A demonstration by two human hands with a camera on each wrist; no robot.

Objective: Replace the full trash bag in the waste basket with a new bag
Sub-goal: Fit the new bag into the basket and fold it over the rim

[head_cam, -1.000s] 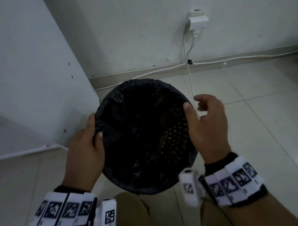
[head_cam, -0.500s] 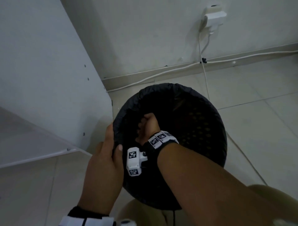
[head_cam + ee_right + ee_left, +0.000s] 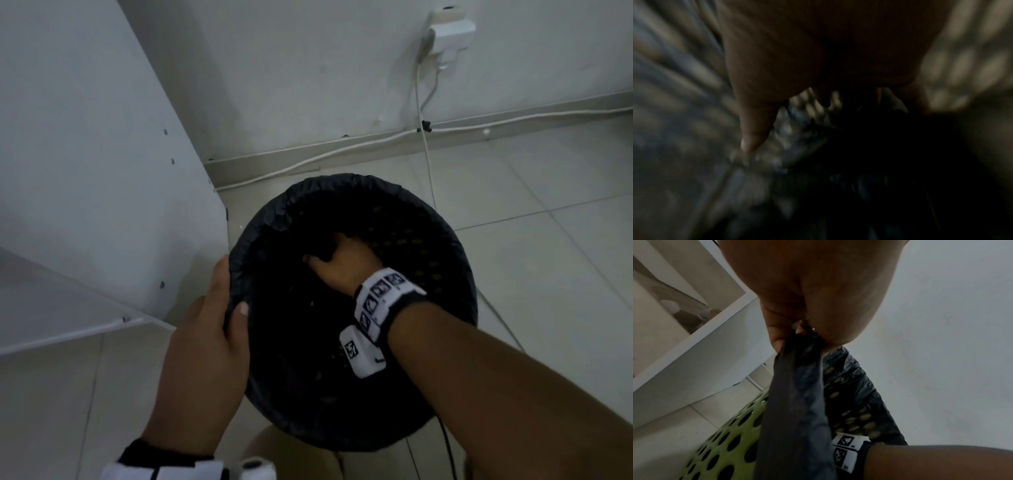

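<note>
A green perforated waste basket (image 3: 460, 274) stands on the floor, lined with a black trash bag (image 3: 308, 202) whose edge is folded over the rim. My left hand (image 3: 231, 294) grips the left rim, thumb inside and fingers outside. In the left wrist view that left hand (image 3: 797, 332) pinches the bag (image 3: 793, 402) over the green basket wall (image 3: 725, 443). My right hand (image 3: 339, 260) is down inside the basket and presses into the bag. The right wrist view is dark and blurred; the thumb (image 3: 754, 134) points straight down at the crumpled bag (image 3: 797, 123).
A white cabinet panel (image 3: 102, 171) stands close on the basket's left. The wall behind carries a plugged adapter (image 3: 452, 31), and a white cable (image 3: 308, 162) runs along the skirting. Tiled floor (image 3: 548, 246) spreads to the right. My knee (image 3: 294, 455) is below the basket.
My right hand left the basket's right rim and went down inside the bag, now nearer the middle. My left hand has kept its hold on the left rim.
</note>
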